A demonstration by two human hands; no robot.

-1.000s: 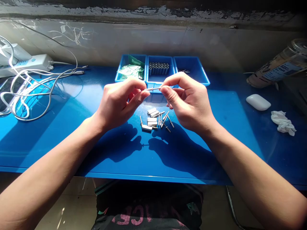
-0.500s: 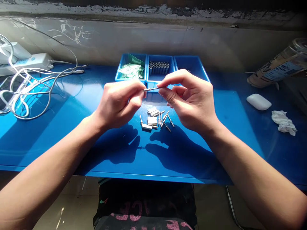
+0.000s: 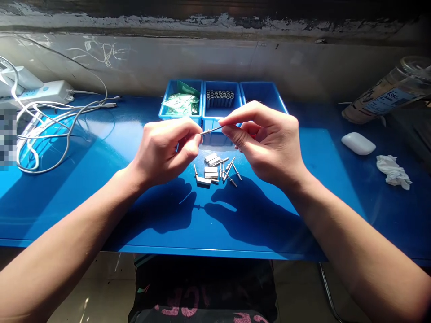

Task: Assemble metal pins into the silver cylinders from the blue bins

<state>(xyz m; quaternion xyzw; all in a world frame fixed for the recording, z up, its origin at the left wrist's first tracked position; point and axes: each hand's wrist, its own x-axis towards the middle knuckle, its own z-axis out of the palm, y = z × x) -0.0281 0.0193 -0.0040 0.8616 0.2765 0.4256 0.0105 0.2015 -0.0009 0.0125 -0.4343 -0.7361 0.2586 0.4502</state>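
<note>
Pale, glossy wall (image 3: 215, 67) at the back, w/ a strip of peeling paint above; blue table (image 3: 101, 152) in front, half in hard sun, half in shade. Three blue bins stand side by side nr the wall: left bin (image 3: 171, 118) w/ green-and-white packets (image 3: 182, 104), middle bin (image 3: 212, 123) w/ rows of upright metal tubes (image 3: 220, 98), right bin (image 3: 262, 94) partly hidden by the R hand (image 3: 267, 143).

Thin metal pin (image 3: 213, 129) is up in the air btwn both hands, just this side of the middle bin — a collar shows on it nr the L hand (image 3: 166, 152), and it slopes up a bit to the right. L hand: thumb & forefinger pinching the pin's left end. R hand: thumb & forefinger tips closed on the other end, remaining fingers curled. Both hands clear of the table, their shadows falling below.

On the table under them, a loose group: small silver blocks (image 3: 211, 172) and more collared pins (image 3: 236, 170), some pins crossing.

Far left, white cables (image 3: 69, 134) looped by a power strip (image 3: 50, 92). Far right, clear cup (image 3: 380, 96) w/ a label, white oval case (image 3: 358, 143), crumpled tissue (image 3: 393, 172) nr it.
</note>
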